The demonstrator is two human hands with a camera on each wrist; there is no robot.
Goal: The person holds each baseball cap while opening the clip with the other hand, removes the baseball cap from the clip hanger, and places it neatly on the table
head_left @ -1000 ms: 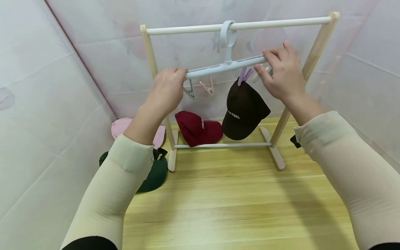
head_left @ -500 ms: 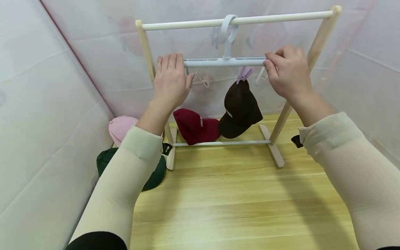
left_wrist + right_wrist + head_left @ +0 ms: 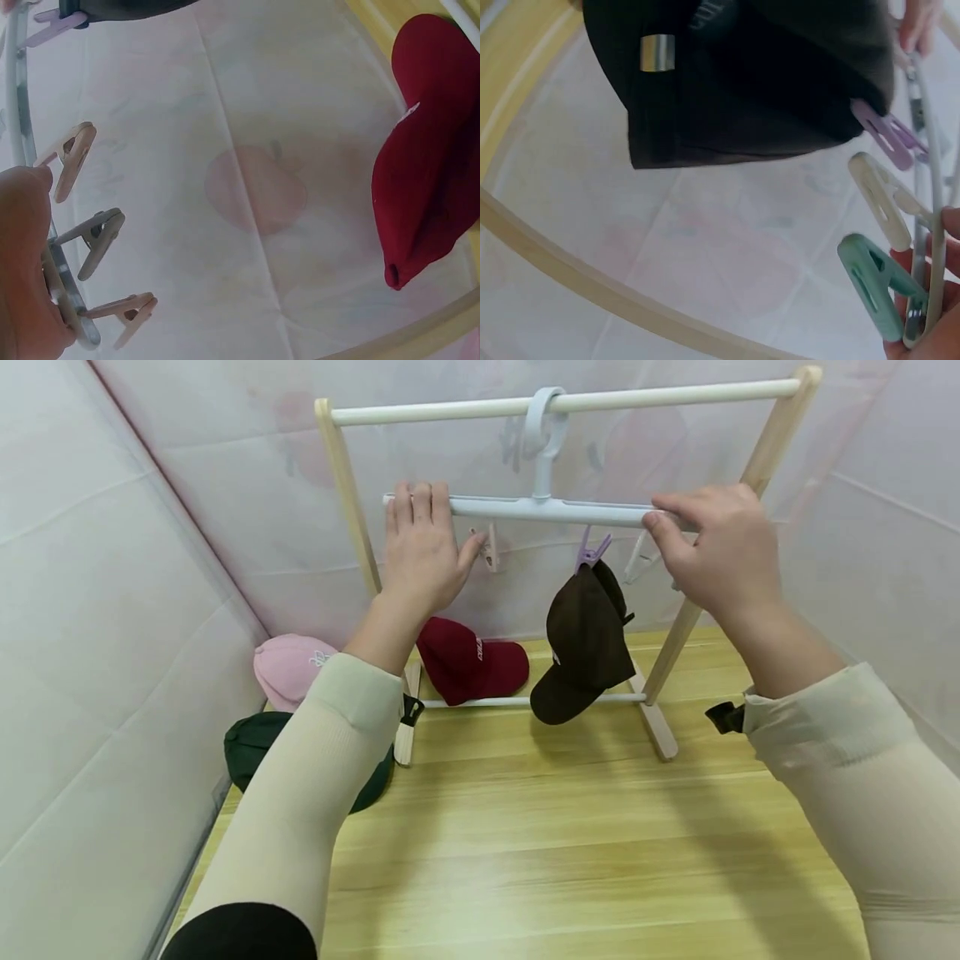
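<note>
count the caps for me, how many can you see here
4: a brown cap clipped to the hanger, a red cap behind the rack's foot bar, a pink cap and a green cap at left. Sleeves may hide more.

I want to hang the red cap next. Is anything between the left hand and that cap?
Nothing visible blocks it. The left hand holds the clip hanger; the red cap lies right below on the table, behind the rack's lower rail.

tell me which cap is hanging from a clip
The dark brown cap: it hangs from the purple clip on the hanger. The red, pink and green caps lie on the floor.
</note>
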